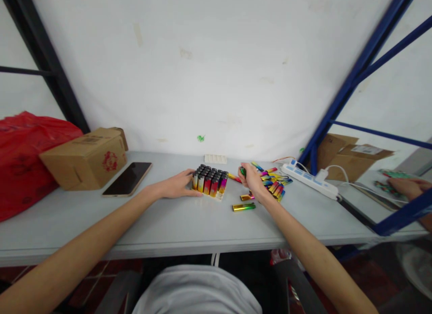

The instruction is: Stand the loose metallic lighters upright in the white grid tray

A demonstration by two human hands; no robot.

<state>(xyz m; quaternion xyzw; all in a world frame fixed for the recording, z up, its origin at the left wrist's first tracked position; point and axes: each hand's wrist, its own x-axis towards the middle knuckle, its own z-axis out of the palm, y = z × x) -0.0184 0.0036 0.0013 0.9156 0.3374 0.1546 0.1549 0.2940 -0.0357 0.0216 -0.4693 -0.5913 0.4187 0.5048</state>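
Observation:
Upright lighters [209,181] with black tops and shiny multicoloured bodies stand packed in rows in a pale tray [220,196]. My left hand [180,185] grips the tray and lighters at their left side, thumb at the front and fingers toward the back. To the right of the tray, my right hand [252,178] is closed around a lighter [243,171], of which only a dark green end shows. A pile of loose metallic lighters [275,181] lies beyond that hand. One gold and green lighter [243,207] lies nearer the table's front.
Behind the lighters, a pale slotted tray [215,159] lies against the wall. On the left are a phone [128,179], a cardboard box [86,159] and a red bag [30,156]. A white power strip [310,181] and blue frame [354,80] stand right; another person's hand [407,187] shows beyond.

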